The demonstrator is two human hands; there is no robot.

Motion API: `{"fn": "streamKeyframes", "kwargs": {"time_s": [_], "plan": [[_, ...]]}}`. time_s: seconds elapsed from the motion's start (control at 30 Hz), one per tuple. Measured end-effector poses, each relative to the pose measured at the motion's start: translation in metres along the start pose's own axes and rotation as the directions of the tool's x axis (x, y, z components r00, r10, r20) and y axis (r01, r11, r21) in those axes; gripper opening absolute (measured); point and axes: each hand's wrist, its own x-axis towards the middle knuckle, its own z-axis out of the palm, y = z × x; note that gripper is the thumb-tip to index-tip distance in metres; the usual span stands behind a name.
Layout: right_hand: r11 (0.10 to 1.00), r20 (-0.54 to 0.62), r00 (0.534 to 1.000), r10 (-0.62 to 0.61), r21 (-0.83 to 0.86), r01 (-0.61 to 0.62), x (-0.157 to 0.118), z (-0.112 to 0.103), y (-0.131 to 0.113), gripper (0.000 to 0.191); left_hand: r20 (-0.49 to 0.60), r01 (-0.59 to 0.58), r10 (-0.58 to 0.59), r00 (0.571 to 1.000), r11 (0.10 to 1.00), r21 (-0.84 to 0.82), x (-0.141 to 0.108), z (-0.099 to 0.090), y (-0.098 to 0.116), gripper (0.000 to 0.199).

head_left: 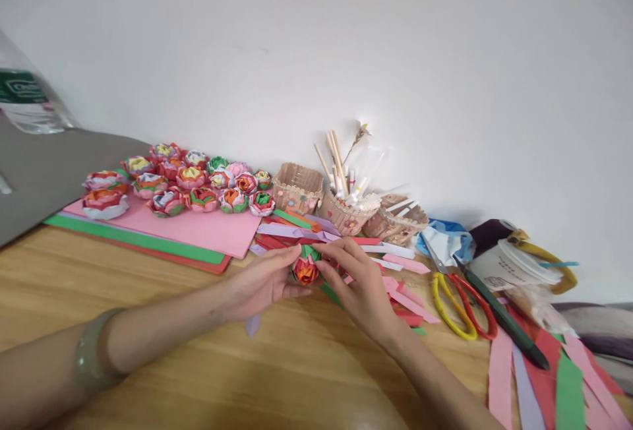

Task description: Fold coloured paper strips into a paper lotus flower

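Between my two hands, above the wooden table (277, 370), is a small folded paper flower (305, 270) with an orange centre, pink petals and green outer petals. My left hand (267, 281) grips it from the left, thumb on top and fingers partly beneath. From the right, my right hand (359, 285) pinches the green edge with thumb and fingertips. Just behind the hands lies a pile of folded paper strips (405, 298) in pink, red, white, purple and green; my right hand hides part of it.
Several finished paper flowers (190, 176) stand on stacked coloured sheets (232, 232) at the left. Decorated baskets (297, 196) line the wall, one with sticks. To the right lie scissors (469, 314), a dark green-handled tool (514, 328), a white tub (514, 265) and loose paper strips (568, 390).
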Motion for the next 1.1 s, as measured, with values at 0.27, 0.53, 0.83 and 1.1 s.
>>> {"fn": "streamKeyframes", "kwargs": {"time_s": [0.27, 0.53, 0.83, 1.1], "plan": [[0.987, -0.067, 0.991, 0.114, 0.12, -0.105, -0.0076, -0.0049, -0.0028, 0.012, 0.003, -0.021, 0.02, 1.0, 0.993, 0.116, -0.001, -0.0017, 0.0058, 0.028], [0.807, 0.106, 0.894, 0.436, 0.393, -0.441, -0.0037, -0.0002, -0.0055, 0.015, -0.017, -0.124, 0.126, 0.992, 0.987, 0.101, 0.0021, -0.0002, 0.0069, 0.029], [0.758, 0.145, 0.858, 0.493, 0.412, -0.505, -0.0043, 0.0006, -0.0026, 0.016, -0.06, -0.215, 0.236, 0.97, 0.946, 0.243, 0.002, 0.002, 0.0019, 0.032], [0.672, 0.19, 0.819, 0.542, 0.487, -0.558, -0.0038, 0.0016, 0.0011, 0.017, -0.07, -0.313, 0.37, 0.926, 0.86, 0.403, 0.0041, 0.0009, 0.0019, 0.034]]}}
